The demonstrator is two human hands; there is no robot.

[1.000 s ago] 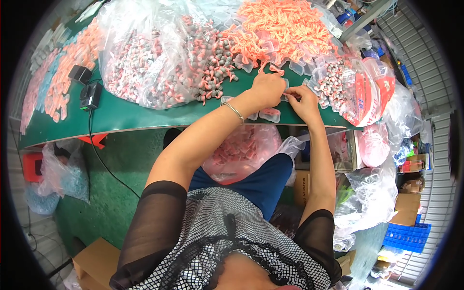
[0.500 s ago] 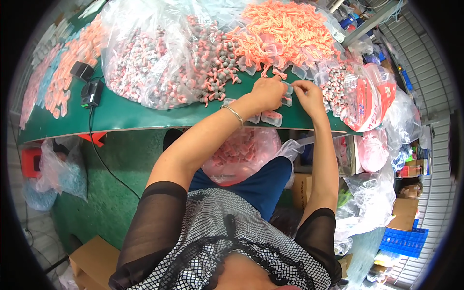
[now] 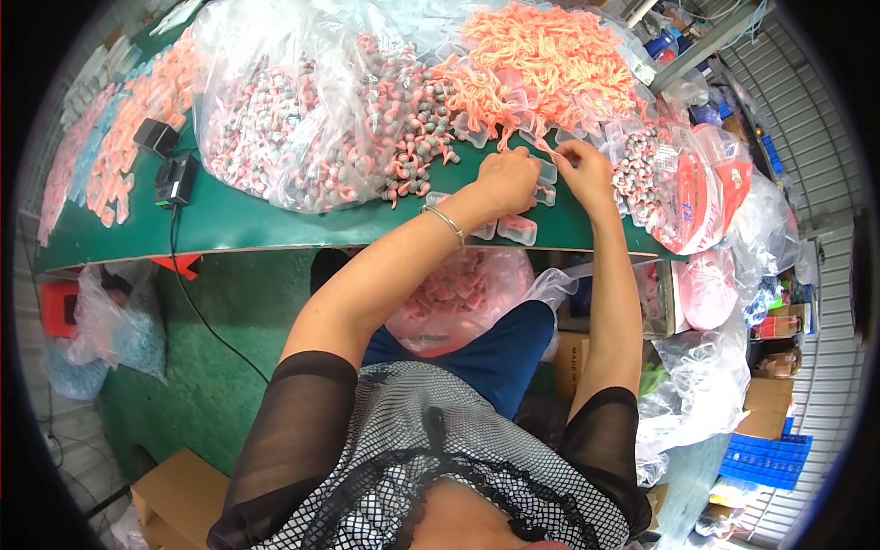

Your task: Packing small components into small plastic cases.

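Note:
Over the green table my left hand (image 3: 510,180) is closed, its fingers curled under; what they hold is hidden. An orange cord end (image 3: 504,137) shows just beyond its knuckles. My right hand (image 3: 587,174), a little to the right, pinches the end of an orange cord bundle (image 3: 544,145) between thumb and fingertips. Beside and between the hands lie small clear plastic boxes (image 3: 545,194). Closer to the table edge sits another clear box (image 3: 517,230) with something orange-pink inside. Beyond both hands rises a heap of looped orange cords (image 3: 550,64), mixed with clear boxes.
A large clear bag (image 3: 284,119) of grey-and-pink small parts spills out left of my hands. More such parts (image 3: 639,165) lie at the right by a red-and-white bag (image 3: 701,192). Black devices (image 3: 174,179) with a cable stand at left. A bag of pink pieces (image 3: 449,293) hangs below the edge.
My right hand has reached slightly farther away and now pinches an orange cord bundle, which is drawn toward it. The left hand has stayed nearly in place.

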